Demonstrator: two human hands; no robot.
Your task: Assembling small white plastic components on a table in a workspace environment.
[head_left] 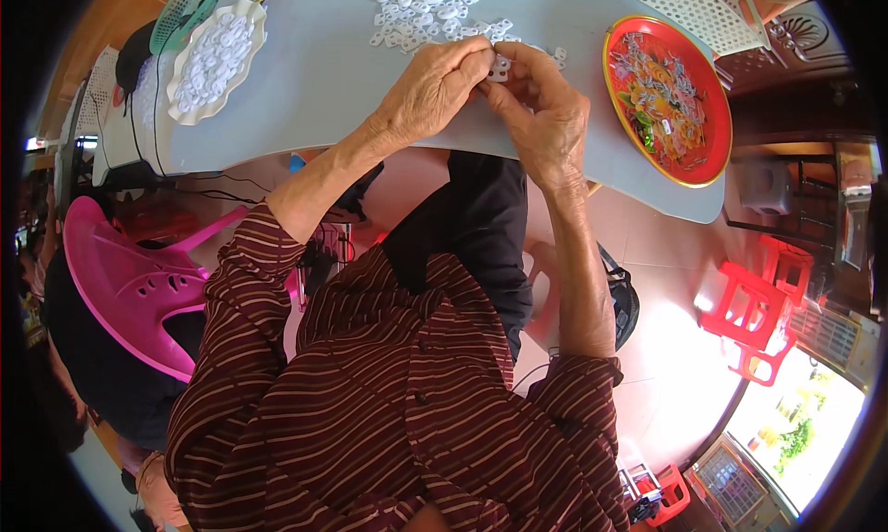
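My left hand (pixel 435 88) and my right hand (pixel 546 111) meet at the near edge of a pale grey table (pixel 324 79). Both pinch a small white plastic piece (pixel 500 67) between their fingertips. Just beyond the fingers lies a loose heap of several white plastic pieces (pixel 435 9). My sleeves are dark red with thin stripes.
A white scalloped plate (pixel 218 58) heaped with white pieces sits at the table's left, beside a green mesh basket (pixel 185 9). A red round tray (pixel 668 102) of mixed coloured bits lies at the right. A pink plastic chair (pixel 129 282) stands at left, red stools (pixel 758 310) at right.
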